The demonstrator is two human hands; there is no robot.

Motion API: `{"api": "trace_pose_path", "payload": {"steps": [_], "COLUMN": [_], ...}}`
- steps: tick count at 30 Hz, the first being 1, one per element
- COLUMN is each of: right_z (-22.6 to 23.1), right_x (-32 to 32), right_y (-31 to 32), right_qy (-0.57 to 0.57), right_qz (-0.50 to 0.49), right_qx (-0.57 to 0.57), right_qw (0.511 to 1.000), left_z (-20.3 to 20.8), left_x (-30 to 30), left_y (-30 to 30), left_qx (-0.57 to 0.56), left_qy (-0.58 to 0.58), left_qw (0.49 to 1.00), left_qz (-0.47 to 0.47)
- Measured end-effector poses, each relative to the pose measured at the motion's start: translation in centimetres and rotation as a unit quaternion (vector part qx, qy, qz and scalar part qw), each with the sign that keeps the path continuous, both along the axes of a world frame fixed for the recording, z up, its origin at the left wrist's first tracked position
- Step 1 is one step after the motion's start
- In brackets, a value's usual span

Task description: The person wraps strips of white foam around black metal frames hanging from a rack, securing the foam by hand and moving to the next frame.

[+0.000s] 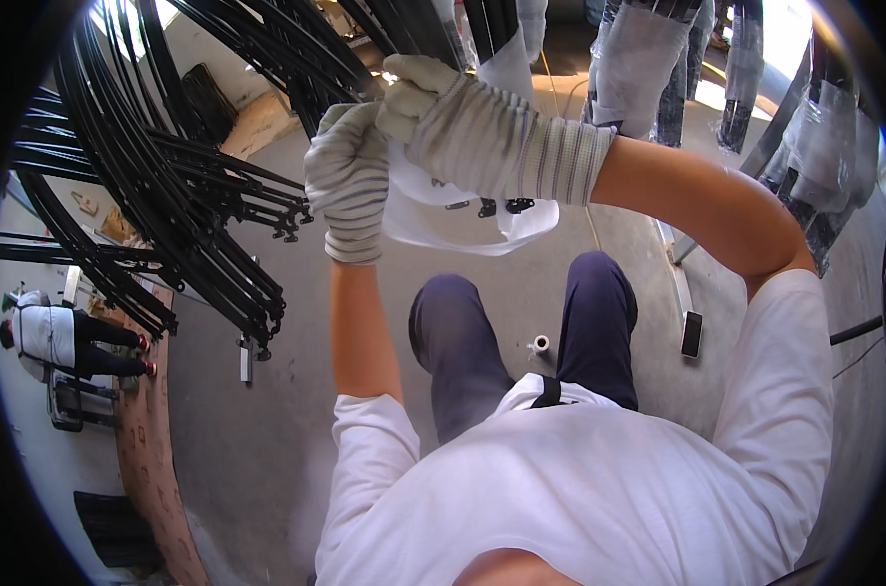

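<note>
My left hand [348, 181], in a white knit glove with grey stripes, is raised with its fingers curled closed. Right beside it, my right hand [467, 132] wears a matching glove and is closed too; the two hands touch at the fingers. A strip of thin white wrapping film [414, 220] comes from between them and hangs in a loose loop below the right hand. Both hands seem to grip this film, though the fingertips are hidden. Long black metal bars [482, 39] with small end brackets hang just beyond, partly inside the film.
Racks of curved black bars [194, 210] fill the left side. Film-wrapped bar bundles [638, 68] hang at the right. A small white roll [540, 344] is on the floor between my legs. A phone [691, 334] lies at a metal stand's foot. Another person [72, 337] stands far left.
</note>
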State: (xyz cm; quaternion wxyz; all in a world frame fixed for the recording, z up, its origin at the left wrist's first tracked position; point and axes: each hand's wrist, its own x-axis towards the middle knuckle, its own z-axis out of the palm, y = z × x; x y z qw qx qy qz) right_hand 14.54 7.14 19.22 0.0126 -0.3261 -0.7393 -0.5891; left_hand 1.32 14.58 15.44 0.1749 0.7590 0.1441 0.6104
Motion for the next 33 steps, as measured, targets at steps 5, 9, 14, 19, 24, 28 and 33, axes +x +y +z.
{"api": "trace_pose_path", "payload": {"steps": [5,9,14,19,24,28,33], "right_z": [-0.5,-0.7,1.3,3.7,1.4,1.9,1.8], "right_x": [0.7,1.6,3.9,5.0,8.4,4.4,4.6], "right_y": [-0.6,-1.2,-3.2,-0.2,7.8,3.2,2.1], "right_qy": [0.042,0.02,0.391,0.709,0.596,0.649,0.688], "right_qz": [0.028,0.017,0.238,0.291,0.121,0.26,0.251], "right_qx": [0.002,-0.006,-0.065,-0.298,-0.549,-0.598,-0.614], "right_qw": [0.999,1.0,0.887,0.569,0.573,0.39,0.293], "left_z": [-0.6,-1.2,-1.6,-1.8,-1.7,-2.2,-1.4], "left_x": [0.5,1.7,1.3,1.6,1.6,1.1,0.4], "left_y": [0.5,-0.6,-0.7,-2.3,-3.5,-4.1,-3.9], "left_qx": [-0.069,-0.223,-0.124,-0.118,-0.115,-0.107,-0.181], "left_qy": [-0.079,-0.181,-0.175,-0.184,-0.166,-0.128,-0.148], "left_qw": [0.994,0.95,0.974,0.973,0.978,0.985,0.97], "left_qz": [-0.032,-0.127,-0.077,-0.069,-0.049,-0.044,-0.063]}}
